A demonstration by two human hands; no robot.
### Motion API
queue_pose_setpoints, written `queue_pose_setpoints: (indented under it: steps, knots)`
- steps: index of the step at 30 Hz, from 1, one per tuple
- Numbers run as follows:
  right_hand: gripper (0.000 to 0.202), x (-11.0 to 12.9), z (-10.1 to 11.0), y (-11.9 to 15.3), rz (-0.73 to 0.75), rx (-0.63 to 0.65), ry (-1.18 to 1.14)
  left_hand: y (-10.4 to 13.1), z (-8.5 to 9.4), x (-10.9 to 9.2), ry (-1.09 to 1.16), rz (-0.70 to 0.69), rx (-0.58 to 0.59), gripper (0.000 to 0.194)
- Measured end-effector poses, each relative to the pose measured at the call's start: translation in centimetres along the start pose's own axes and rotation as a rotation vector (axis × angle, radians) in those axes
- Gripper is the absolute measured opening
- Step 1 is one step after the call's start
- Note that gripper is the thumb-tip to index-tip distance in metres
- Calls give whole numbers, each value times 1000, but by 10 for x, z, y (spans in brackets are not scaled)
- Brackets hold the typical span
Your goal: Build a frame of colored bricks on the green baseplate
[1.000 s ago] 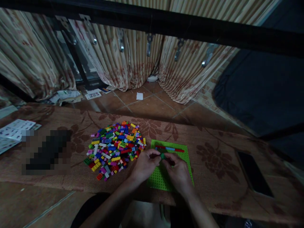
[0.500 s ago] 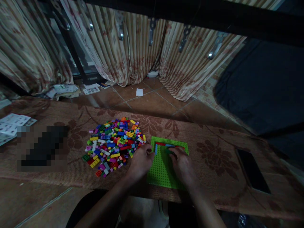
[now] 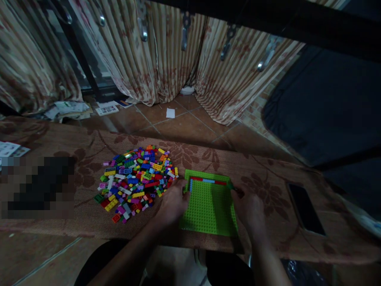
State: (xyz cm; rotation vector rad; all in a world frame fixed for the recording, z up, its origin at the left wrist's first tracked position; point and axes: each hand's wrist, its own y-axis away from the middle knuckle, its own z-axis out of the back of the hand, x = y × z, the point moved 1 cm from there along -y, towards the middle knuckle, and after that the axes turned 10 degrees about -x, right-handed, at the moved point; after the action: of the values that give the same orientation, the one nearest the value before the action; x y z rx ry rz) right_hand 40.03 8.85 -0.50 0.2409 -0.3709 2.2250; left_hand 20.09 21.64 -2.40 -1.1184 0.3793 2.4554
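A bright green baseplate (image 3: pixel 208 214) lies on the cloth-covered bench. Along its far side runs a row of red and light blue bricks (image 3: pixel 208 181), with a short light blue piece turning down at the left end. My left hand (image 3: pixel 174 201) is closed at the plate's left edge, the thumb over the studs. At the upper right corner, my right hand (image 3: pixel 250 208) pinches a small dark green brick (image 3: pixel 230 185), partly hidden by the fingers, near the row's right end. A wide heap of mixed toy bricks (image 3: pixel 137 180) spreads left of the plate.
A black phone (image 3: pixel 306 208) lies on the right of the bench. To the left are a blurred-out dark object (image 3: pixel 41 184) and printed sheets (image 3: pixel 12 150). Beyond the bench are a tiled floor with papers (image 3: pixel 107 109), and striped curtains (image 3: pixel 160 59).
My right hand has moved right with the dark green brick, from over the row to the plate's corner, uncovering the row. My left hand stays at the left edge. The view has shifted slightly.
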Motion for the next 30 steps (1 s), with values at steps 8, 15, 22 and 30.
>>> queue_pose_setpoints:
  steps: [8,15,22,30]
  knots:
    - [29,8,-8,5,-68,54,167,0,0,-4,-97,9,30,39]
    - [28,3,-10,3,-94,77,138,0,-2,-3,-122,-9,19,39]
    - [28,7,-9,1,-99,71,133,0,-3,-3,-90,-8,26,38]
    - [29,8,-3,6,-46,35,51,2,-1,-3,-68,2,17,36]
